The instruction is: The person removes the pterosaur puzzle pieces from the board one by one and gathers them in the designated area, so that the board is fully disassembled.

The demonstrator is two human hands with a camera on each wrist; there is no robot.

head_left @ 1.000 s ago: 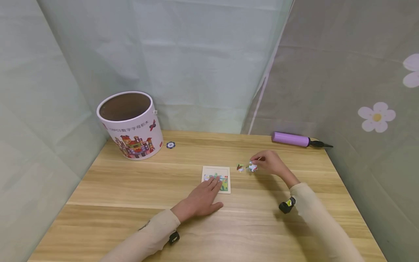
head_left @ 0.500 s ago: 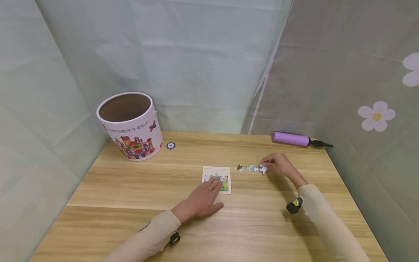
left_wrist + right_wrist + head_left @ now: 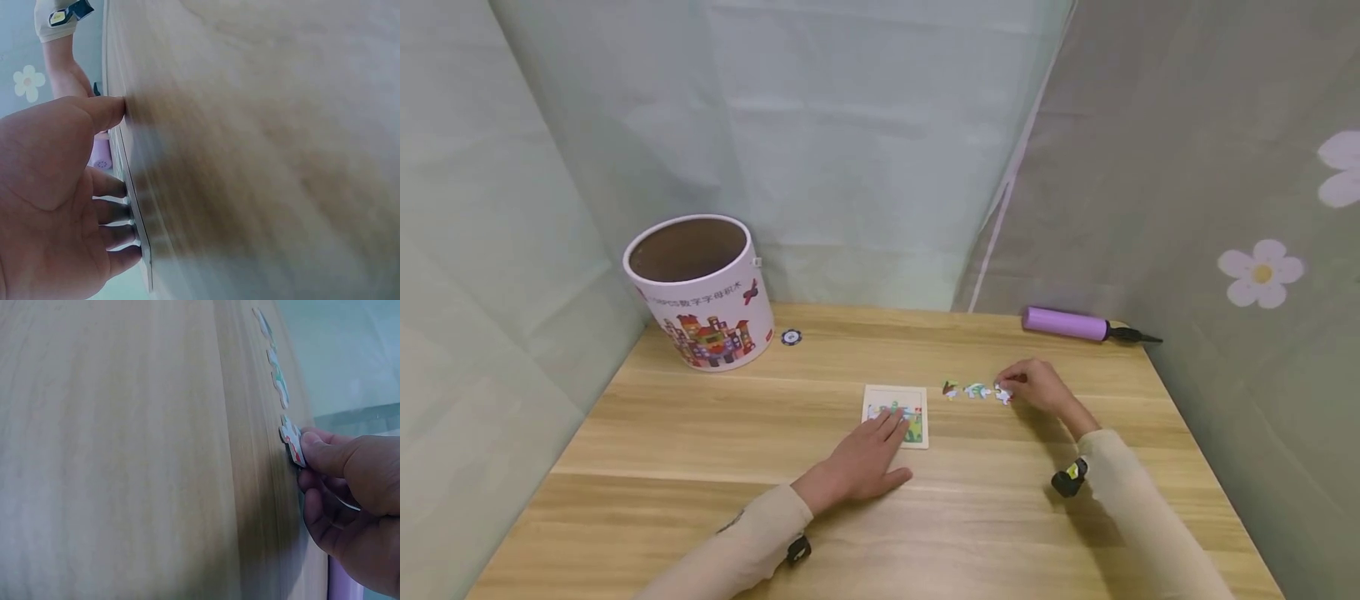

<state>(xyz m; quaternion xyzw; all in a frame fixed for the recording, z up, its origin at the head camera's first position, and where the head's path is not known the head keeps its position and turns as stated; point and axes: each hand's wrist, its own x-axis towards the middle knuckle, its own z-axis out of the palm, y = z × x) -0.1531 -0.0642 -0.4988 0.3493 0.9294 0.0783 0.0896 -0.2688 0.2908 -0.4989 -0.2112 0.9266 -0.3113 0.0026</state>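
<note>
A small square puzzle board (image 3: 874, 392) with a light wooden border and a colourful picture lies mid-table. My left hand (image 3: 865, 462) rests on it, fingers stretched over the picture and hiding part of it; the left wrist view shows the fingertips (image 3: 132, 255) touching the board's edge. To the right, my right hand (image 3: 1037, 387) pinches a puzzle piece (image 3: 291, 440), white with red marks, between thumb and fingers at the tabletop. Beside it, in a row running left, lie a white and green puzzle piece (image 3: 977, 390) and a brown and green one (image 3: 950, 390).
A large white bucket (image 3: 718, 333) with printed blocks stands at the back left, a dark round chip (image 3: 791, 337) beside it. At the back right lies a purple hand pump (image 3: 1066, 323) with a black nozzle. Cloth hangs behind the wooden table (image 3: 715, 450).
My right hand has moved right with its puzzle piece, away from the other two, and is now about still. The white and green piece has come into view. My left hand has stayed put.
</note>
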